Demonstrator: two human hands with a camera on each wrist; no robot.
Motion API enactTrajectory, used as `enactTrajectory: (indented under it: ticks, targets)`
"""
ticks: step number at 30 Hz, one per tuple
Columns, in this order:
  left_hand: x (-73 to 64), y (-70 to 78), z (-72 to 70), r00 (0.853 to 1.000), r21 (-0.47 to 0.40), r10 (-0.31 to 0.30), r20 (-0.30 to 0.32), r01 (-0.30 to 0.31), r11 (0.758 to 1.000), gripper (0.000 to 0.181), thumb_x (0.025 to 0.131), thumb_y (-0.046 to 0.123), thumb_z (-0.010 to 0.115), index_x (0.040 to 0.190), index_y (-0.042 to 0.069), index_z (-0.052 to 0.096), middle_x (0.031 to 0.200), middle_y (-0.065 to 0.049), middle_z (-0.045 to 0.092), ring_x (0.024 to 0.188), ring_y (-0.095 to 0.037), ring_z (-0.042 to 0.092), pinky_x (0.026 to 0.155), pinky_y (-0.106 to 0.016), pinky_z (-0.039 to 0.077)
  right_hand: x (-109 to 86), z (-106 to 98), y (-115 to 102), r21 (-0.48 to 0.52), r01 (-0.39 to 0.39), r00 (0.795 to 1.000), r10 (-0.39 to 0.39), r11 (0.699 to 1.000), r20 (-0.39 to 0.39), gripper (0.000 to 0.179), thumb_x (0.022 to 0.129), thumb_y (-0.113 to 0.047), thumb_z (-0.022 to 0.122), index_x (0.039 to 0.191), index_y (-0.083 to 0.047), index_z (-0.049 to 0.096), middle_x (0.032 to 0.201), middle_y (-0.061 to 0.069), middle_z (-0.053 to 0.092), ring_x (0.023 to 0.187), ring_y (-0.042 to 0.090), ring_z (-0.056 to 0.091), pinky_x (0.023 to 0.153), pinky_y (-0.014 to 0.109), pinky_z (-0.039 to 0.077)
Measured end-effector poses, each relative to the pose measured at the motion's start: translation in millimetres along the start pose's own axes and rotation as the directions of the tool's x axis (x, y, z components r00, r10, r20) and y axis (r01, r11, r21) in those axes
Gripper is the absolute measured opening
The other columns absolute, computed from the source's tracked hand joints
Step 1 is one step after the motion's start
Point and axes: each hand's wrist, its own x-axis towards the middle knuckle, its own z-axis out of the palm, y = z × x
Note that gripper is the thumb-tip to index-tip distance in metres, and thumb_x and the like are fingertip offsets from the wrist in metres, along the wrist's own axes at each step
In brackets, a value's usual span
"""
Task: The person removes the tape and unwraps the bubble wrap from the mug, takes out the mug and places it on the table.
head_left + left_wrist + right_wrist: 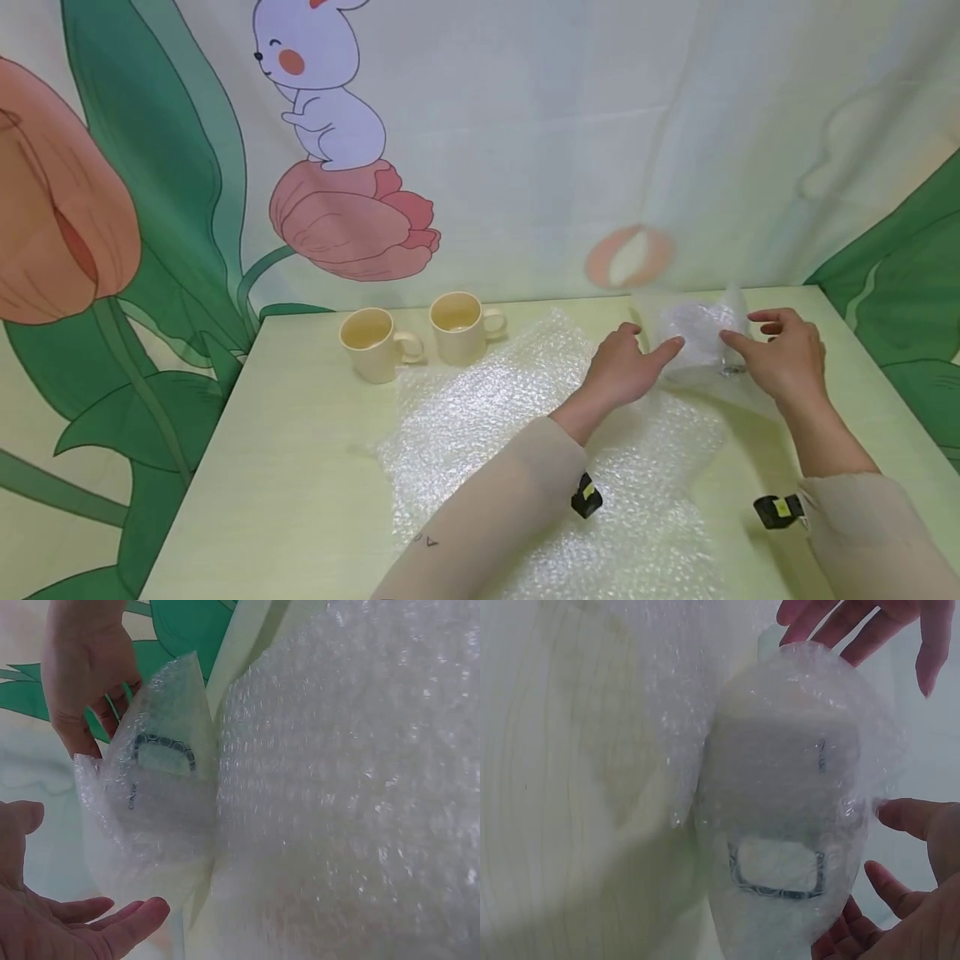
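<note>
A bubble-wrapped mug stands at the back right of the table. Its dark-patterned handle and small lettering show through the wrap. My left hand is at its left side, fingers loosely spread around the wrap's edge. On the other side my right hand has its thumb at the wrap, and some fingers reach partly behind the bundle. Whether those fingers press on it I cannot tell. Beneath the left forearm lies a large sheet of bubble wrap, flat on the table.
Two cream mugs stand side by side at the back, left of the sheet, handles pointing right. The pale table meets a printed cloth backdrop along its back edge. A small black device hangs by the right sleeve.
</note>
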Motion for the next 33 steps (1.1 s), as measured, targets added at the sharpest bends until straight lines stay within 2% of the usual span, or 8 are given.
enactTrajectory:
  ticks: [5,8,15,19,24,29,33]
  targets:
    - [9.5,7.1,13.1,0.999,0.065,-0.036,-0.002,0.036,0.997,0.087,0.095,0.072,0.055,0.150,0.006,0.050,0.148,-0.009,0.059,0.133,-0.026,0.060,0.105,-0.037,0.051,6.1,0.8,8.8,0.031,-0.042,0.996,0.039,0.999,0.079,0.089,0.098,-0.050,0.064,0.159,0.002,0.027,0.154,0.036,0.033,0.136,0.053,0.039,0.095,0.057,0.048]
    - [12.4,10.5,17.8,0.999,0.099,-0.042,-0.002,0.042,0.994,0.084,0.095,0.071,0.057,0.146,0.004,0.053,0.143,-0.010,0.063,0.127,-0.025,0.063,0.101,-0.035,0.053,9.3,-0.4,11.4,0.051,-0.054,0.990,0.047,0.997,0.133,0.094,0.099,-0.051,0.063,0.162,0.002,0.018,0.159,0.038,0.029,0.140,0.057,0.037,0.106,0.065,0.044]
    - [17.1,8.8,23.1,0.999,0.124,-0.037,0.005,0.037,0.992,0.069,0.097,0.062,0.061,0.128,0.001,0.064,0.121,-0.013,0.072,0.100,-0.023,0.070,0.085,-0.033,0.056,18.4,-1.0,17.0,0.105,-0.076,0.970,0.049,0.992,0.238,0.101,0.100,-0.055,0.060,0.164,0.002,0.008,0.161,0.041,0.023,0.143,0.057,0.035,0.112,0.068,0.039]
    - [19.5,6.7,27.1,0.999,0.114,-0.038,0.016,0.036,0.993,0.068,0.097,0.062,0.061,0.131,0.002,0.064,0.125,-0.012,0.072,0.105,-0.023,0.071,0.088,-0.033,0.056,21.1,-0.1,21.5,0.127,-0.068,0.964,0.032,0.990,0.264,0.101,0.099,-0.057,0.059,0.164,0.001,0.009,0.161,0.040,0.024,0.142,0.055,0.038,0.111,0.067,0.040]
    - [20.6,6.3,29.1,0.999,0.113,-0.030,0.025,0.027,0.993,0.068,0.099,0.062,0.059,0.138,0.006,0.061,0.136,-0.009,0.069,0.120,-0.024,0.068,0.097,-0.033,0.055,24.0,0.3,24.4,0.125,-0.060,0.960,0.023,0.990,0.280,0.098,0.100,-0.059,0.058,0.165,-0.002,0.011,0.164,0.038,0.020,0.142,0.054,0.037,0.110,0.070,0.039]
    - [21.5,6.0,30.9,0.999,0.100,-0.027,0.026,0.025,0.995,0.068,0.099,0.060,0.059,0.139,0.006,0.060,0.137,-0.009,0.069,0.121,-0.025,0.068,0.098,-0.034,0.055,27.5,0.8,27.2,0.126,-0.067,0.954,0.026,0.990,0.300,0.097,0.101,-0.059,0.055,0.166,-0.004,0.009,0.168,0.035,0.011,0.143,0.055,0.032,0.112,0.073,0.036]
    - [22.7,5.9,32.8,0.999,0.090,-0.029,0.017,0.027,0.996,0.066,0.099,0.058,0.061,0.138,0.005,0.060,0.135,-0.010,0.069,0.119,-0.024,0.068,0.097,-0.034,0.055,29.2,2.5,29.7,0.142,-0.068,0.951,0.021,0.988,0.307,0.096,0.101,-0.058,0.054,0.166,-0.005,0.008,0.167,0.036,0.011,0.142,0.053,0.032,0.112,0.069,0.037]
